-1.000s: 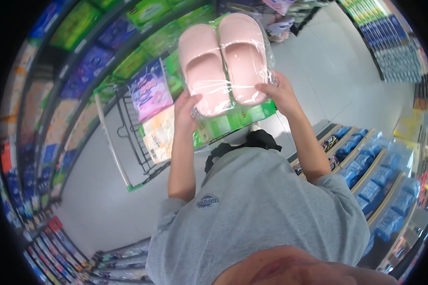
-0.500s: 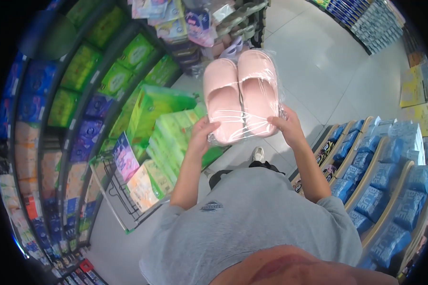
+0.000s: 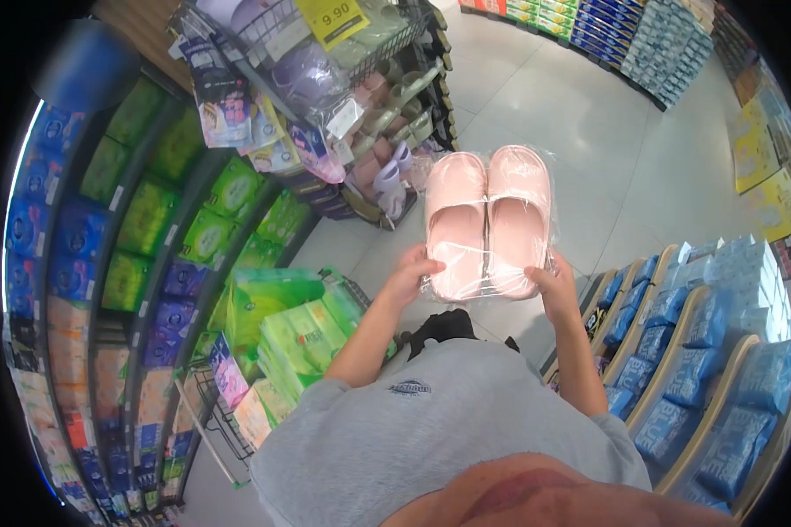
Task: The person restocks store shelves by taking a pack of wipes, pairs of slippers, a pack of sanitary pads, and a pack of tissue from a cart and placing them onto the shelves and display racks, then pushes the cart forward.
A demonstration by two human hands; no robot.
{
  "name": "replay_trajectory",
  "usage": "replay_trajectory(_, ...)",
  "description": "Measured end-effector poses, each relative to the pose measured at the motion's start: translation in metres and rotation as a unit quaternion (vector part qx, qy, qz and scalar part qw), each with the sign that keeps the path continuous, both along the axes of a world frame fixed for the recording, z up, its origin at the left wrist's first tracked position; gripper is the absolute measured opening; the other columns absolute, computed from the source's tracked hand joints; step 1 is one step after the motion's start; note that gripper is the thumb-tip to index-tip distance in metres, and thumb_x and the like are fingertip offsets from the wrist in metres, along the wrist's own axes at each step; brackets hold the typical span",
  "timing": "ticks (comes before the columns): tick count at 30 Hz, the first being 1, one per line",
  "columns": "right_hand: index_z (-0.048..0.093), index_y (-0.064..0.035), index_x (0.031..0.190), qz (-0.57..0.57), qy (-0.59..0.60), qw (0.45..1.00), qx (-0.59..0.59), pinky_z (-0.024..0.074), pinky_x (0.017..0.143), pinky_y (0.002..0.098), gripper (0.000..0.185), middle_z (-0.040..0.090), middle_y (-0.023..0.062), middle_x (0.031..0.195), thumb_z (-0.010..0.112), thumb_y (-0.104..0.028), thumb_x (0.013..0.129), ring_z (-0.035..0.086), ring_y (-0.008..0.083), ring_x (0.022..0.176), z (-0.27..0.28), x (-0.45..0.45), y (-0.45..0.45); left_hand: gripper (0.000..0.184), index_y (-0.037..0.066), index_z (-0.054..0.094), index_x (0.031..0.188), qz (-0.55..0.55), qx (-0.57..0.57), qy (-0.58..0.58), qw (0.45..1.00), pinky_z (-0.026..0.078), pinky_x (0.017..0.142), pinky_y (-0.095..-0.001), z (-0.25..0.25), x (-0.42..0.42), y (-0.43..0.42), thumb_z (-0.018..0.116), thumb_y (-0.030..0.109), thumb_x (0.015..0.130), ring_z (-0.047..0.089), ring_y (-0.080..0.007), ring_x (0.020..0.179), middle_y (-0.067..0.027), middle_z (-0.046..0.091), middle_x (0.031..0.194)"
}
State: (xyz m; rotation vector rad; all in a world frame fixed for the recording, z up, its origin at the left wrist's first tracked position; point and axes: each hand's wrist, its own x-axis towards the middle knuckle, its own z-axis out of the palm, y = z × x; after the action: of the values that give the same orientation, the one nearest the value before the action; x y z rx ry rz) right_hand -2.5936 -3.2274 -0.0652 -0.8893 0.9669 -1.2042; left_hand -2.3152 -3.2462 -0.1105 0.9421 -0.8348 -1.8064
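A pair of pink slippers [image 3: 489, 224] in clear plastic wrap is held up in front of my chest, toes pointing away from me. My left hand [image 3: 410, 274] grips the wrapped pair at its lower left corner, thumb on top. At the lower right corner my right hand [image 3: 552, 285] pinches the wrap the same way. The fingers beneath the slippers are hidden. Left of my body stands a wire shopping cart [image 3: 204, 413], loaded with green tissue packs [image 3: 303, 338] and a pink-purple packet [image 3: 227, 371].
A rack [image 3: 417, 44] of wrapped slippers with a yellow price sign [image 3: 332, 19] stands ahead to the left. Shelves of tissue packs [image 3: 233, 189] line the left side. On the right, a stepped shelf holds blue packs [image 3: 690, 373]. Pale floor tiles [image 3: 580, 114] stretch ahead.
The slippers have shifted right and lower in view, still in both hands. The view has turned, so more of the slipper rack and its price sign shows.
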Motion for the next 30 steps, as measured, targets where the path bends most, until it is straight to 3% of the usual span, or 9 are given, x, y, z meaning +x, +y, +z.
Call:
replay_trajectory(7,0.054,0.0056,0.113,-0.018,0.033,0.999,-0.025,0.0447,0.081,0.028,0.044,0.062,0.0083,0.099,0.066,-0.008,0.072,0.058,0.0147,0.089,-0.008,-0.033,-0.078,0.052,-0.006,0.047,0.12,-0.001,-0.03,0.046,0.998,0.049,0.087,-0.0315,-0.008,-0.036,-0.073,0.063,0.004,0.071,0.062,-0.019,0.097,-0.0126,0.061,0.11)
replay_trajectory(15,0.055,0.0055,0.112,0.026,0.106,0.993,-0.053,0.0443,0.083,0.0283,0.046,0.062,0.0092,0.1,0.07,-0.01,0.072,0.058,0.0149,0.092,0.002,-0.069,-0.21,0.048,-0.006,0.05,0.118,-0.05,-0.058,0.05,0.996,0.048,0.087,-0.0301,-0.008,-0.059,-0.221,0.062,0.004,0.072,0.061,-0.0166,0.097,-0.0111,0.061,0.108)
replay_trajectory(22,0.053,0.0054,0.117,0.075,0.166,0.982,-0.04,0.0433,0.085,0.0273,0.048,0.062,0.0082,0.105,0.066,-0.01,0.074,0.058,0.0134,0.093,0.023,-0.079,-0.338,0.049,-0.005,0.05,0.119,0.023,-0.07,0.019,0.997,0.046,0.088,-0.0297,-0.001,-0.074,-0.326,0.06,0.002,0.071,0.06,-0.0162,0.098,-0.0109,0.061,0.109)
replay_trajectory(25,0.053,0.0053,0.117,0.097,0.184,0.978,-0.026,0.0429,0.085,0.0275,0.047,0.062,0.0083,0.105,0.065,-0.009,0.075,0.058,0.0137,0.094,0.009,-0.073,-0.373,0.048,-0.005,0.05,0.118,0.055,-0.027,0.065,0.996,0.046,0.089,-0.0301,-0.008,-0.069,-0.34,0.059,0.002,0.071,0.06,-0.0168,0.097,-0.0109,0.061,0.109)
replay_trajectory(30,0.054,0.0062,0.116,0.153,0.141,0.978,0.033,0.0437,0.083,0.0284,0.046,0.063,0.0091,0.103,0.066,-0.006,0.074,0.058,0.0152,0.093,-0.012,-0.052,-0.41,0.042,-0.006,0.054,0.113,0.139,0.033,0.026,0.989,0.046,0.085,-0.0297,-0.014,-0.06,-0.338,0.057,0.004,0.072,0.06,-0.018,0.096,-0.0109,0.062,0.104)
